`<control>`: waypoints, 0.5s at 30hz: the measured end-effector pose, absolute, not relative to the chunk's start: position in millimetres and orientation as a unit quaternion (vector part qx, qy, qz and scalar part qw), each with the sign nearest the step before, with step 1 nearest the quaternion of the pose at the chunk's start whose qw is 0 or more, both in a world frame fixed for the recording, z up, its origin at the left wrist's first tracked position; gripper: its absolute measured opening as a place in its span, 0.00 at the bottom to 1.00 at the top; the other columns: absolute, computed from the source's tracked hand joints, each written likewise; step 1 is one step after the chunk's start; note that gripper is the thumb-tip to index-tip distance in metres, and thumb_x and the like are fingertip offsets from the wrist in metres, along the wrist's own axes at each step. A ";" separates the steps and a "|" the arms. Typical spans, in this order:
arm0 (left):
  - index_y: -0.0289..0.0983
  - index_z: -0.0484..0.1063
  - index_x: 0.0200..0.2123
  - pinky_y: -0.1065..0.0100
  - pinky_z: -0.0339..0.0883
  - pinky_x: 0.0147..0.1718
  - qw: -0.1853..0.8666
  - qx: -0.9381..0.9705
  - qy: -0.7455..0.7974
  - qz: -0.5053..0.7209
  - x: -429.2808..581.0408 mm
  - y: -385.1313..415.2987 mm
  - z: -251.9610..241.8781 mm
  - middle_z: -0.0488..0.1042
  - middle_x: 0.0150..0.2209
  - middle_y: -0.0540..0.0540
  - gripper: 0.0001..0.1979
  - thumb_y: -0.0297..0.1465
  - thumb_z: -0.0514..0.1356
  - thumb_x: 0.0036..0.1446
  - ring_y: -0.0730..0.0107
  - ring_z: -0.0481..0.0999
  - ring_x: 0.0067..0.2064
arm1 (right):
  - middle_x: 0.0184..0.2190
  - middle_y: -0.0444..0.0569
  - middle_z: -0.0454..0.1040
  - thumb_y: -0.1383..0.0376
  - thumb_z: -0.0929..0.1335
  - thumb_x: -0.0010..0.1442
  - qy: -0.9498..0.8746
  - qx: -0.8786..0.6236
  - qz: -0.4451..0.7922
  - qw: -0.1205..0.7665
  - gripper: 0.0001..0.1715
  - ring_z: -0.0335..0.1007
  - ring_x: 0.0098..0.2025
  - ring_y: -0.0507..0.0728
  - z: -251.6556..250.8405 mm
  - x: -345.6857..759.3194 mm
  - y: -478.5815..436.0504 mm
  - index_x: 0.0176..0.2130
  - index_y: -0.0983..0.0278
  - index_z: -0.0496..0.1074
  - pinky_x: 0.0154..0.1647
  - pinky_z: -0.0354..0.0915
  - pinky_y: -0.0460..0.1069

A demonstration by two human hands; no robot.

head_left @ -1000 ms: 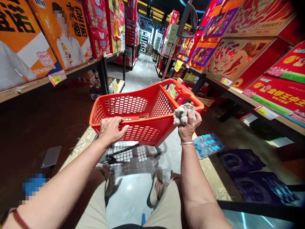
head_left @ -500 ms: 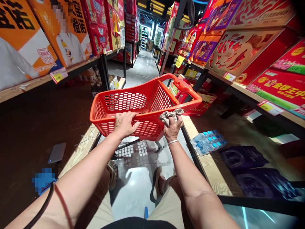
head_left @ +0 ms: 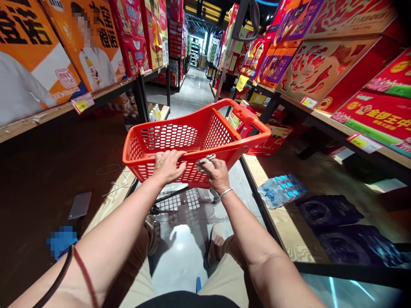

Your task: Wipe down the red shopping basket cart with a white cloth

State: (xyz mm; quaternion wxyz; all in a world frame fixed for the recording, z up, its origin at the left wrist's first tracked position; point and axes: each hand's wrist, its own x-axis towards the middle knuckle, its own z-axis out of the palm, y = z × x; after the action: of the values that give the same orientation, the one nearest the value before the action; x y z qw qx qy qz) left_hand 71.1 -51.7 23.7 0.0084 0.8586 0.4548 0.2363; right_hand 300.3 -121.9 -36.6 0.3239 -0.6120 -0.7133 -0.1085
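A red plastic shopping cart (head_left: 170, 124) with honeycomb-holed sides stands crosswise in front of me, its handle loop at the right. My left hand (head_left: 168, 166) rests over the near rim, fingers curled across the edge and thumb on the outer side. In my right hand (head_left: 218, 174) is a crumpled greyish cloth (head_left: 204, 163), pressed against the cart's near side just below the rim. A bracelet circles the right wrist. The fingertips of the left hand are partly hidden behind the rim.
Shelves with orange boxes (head_left: 86, 47) line the left side, and red and gold gift boxes (head_left: 324, 72) the right. Wrapped water bottles (head_left: 282, 191) lie low on the right ledge. A grey flat device (head_left: 80, 205) lies at lower left. Beyond the cart the aisle floor (head_left: 192, 83) stretches away.
My right hand has slid the cloth leftward and slightly down along the cart's near side, away from the handle end. My left hand keeps its place on the rim.
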 end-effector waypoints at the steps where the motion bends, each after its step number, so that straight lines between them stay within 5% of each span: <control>1: 0.42 0.71 0.55 0.52 0.56 0.50 0.008 0.859 0.455 0.236 69.7 -51.0 23.9 0.78 0.48 0.42 0.21 0.41 0.53 0.63 0.52 0.72 0.51 | 0.53 0.51 0.72 0.72 0.67 0.59 -0.693 -0.635 -0.122 0.319 0.24 0.61 0.51 0.62 -32.9 310.4 -124.7 0.51 0.52 0.80 0.57 0.63 0.58; 9: 0.42 0.72 0.54 0.52 0.56 0.50 -0.005 0.851 0.460 0.252 65.5 -48.4 18.6 0.78 0.47 0.43 0.21 0.44 0.56 0.60 0.51 0.72 0.50 | 0.61 0.53 0.61 0.62 0.68 0.63 -0.573 -0.671 -0.234 0.408 0.18 0.53 0.63 0.66 -27.5 354.4 -134.8 0.52 0.54 0.77 0.65 0.57 0.64; 15: 0.41 0.71 0.54 0.52 0.55 0.51 -0.005 0.854 0.452 0.256 65.4 -46.3 18.1 0.78 0.48 0.42 0.21 0.41 0.57 0.59 0.51 0.72 0.50 | 0.56 0.58 0.60 0.64 0.70 0.53 -0.489 -0.730 -0.023 0.476 0.21 0.56 0.61 0.65 -119.0 322.4 -130.2 0.48 0.61 0.71 0.64 0.60 0.66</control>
State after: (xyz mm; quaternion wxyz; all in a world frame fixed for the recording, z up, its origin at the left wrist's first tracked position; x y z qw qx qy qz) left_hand 65.4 -46.3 18.1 -0.0046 0.8544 0.4524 0.2556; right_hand 322.4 -130.2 -119.0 0.4758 -0.7304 -0.4895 -0.0227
